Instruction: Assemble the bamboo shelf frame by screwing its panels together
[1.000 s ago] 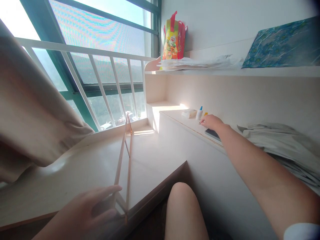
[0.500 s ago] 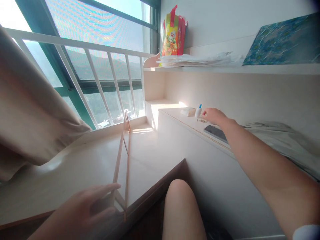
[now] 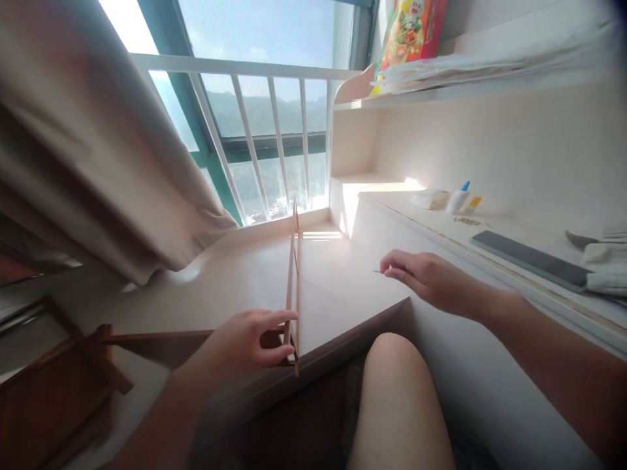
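one left hand (image 3: 252, 338), one right hand (image 3: 422, 277), one knee (image 3: 394, 369), one wooden frame (image 3: 298, 287), one thin rod (image 3: 377, 271), one blue-capped bottle (image 3: 457, 202), one yellow-topped item (image 3: 473, 204), one dark tablet (image 3: 531, 259), one bag (image 3: 410, 31), one curtain (image 3: 112, 143), small metal pieces (image 3: 467, 220) too tiny to count

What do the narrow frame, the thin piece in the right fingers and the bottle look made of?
Narrow frame: likely wood, smooth finish, going by its warm brown tone.
Thin piece in the right fingers: possibly metal, being greyish and slender; too small to be sure.
Bottle: probably smooth plastic; opaque white, bright blue cap.
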Demonstrator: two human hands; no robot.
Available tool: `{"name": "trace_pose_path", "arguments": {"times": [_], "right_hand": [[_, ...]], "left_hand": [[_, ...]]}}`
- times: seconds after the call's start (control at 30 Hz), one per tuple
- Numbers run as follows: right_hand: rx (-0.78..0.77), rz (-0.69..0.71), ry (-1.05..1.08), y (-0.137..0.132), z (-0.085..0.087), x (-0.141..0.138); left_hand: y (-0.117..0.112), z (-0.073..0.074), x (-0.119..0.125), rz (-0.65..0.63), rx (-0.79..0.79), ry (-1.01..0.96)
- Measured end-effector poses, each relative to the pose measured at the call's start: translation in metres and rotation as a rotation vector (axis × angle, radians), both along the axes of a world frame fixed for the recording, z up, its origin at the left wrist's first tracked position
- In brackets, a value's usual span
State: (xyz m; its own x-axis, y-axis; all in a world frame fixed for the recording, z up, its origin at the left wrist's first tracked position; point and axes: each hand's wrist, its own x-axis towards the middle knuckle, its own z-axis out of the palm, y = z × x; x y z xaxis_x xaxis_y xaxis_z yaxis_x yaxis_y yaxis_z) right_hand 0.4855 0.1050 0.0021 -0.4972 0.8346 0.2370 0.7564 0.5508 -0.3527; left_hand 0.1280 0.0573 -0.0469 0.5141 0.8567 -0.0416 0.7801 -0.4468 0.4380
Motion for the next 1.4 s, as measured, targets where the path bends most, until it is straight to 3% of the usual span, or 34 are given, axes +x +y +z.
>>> {"name": "trace_pose_path", "arguments": {"times": [0.1, 0.23, 0.5, 0.87, 1.1, 1.4], "right_hand": [[-0.117, 0.137, 0.051, -0.024, -0.02, -0.042], [-0.19, 0.235, 0.122, -0.036, -0.047, -0.085], [-0.239, 0.228, 0.29, -0.034, -0.093, -0.129], [-0.262, 0.22, 0.366, -0.031, -0.105, -0.141], [-0.363, 0.183, 0.621, -0.037, -0.121, -0.151], [-0.42, 0.118, 0.788, -0.039, -0.13, -0.163]], "left_hand": [[-0.001, -0.003, -0.002, -0.016, 0.023, 0.009], [-0.003, -0.003, -0.003, -0.024, 0.061, 0.035], [-0.003, -0.003, -0.002, -0.048, 0.087, 0.014], [-0.005, -0.002, -0.001, -0.042, 0.11, 0.01], [-0.004, -0.002, -0.002, -0.056, 0.096, 0.021], [-0.009, -0.007, -0.004, 0.054, 0.105, 0.034]]}}
